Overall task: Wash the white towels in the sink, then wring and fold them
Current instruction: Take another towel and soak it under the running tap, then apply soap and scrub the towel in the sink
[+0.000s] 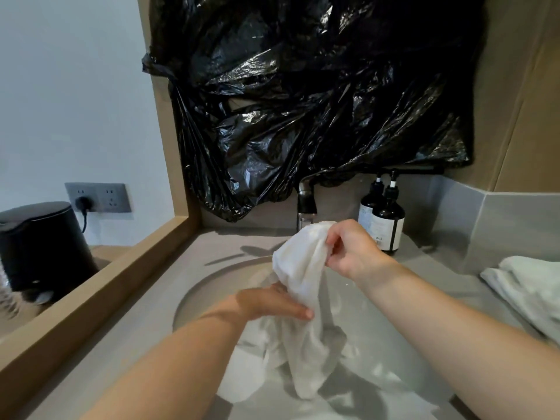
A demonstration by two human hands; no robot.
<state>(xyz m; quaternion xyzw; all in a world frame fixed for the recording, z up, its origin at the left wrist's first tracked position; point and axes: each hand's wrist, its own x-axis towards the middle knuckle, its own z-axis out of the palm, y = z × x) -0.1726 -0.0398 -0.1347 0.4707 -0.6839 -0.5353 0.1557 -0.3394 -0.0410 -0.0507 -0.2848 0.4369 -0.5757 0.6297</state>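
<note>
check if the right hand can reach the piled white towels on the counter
Likely yes: nothing blocks the right hand from the piled white towels, though it grips a hanging white towel.

A towel (303, 298) hangs over the sink (194, 292), faucet (306, 204) behind, bottles (388, 219) and folded towels (527, 286) at right.

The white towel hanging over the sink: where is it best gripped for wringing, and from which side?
Probably at its bunched middle, from the left. The white towel hangs as a narrow rope from the right hand, which pinches its top. The left hand holds it at that middle, thumb across. The loose lower end hangs down in the sink, too slack to twist against.
</note>
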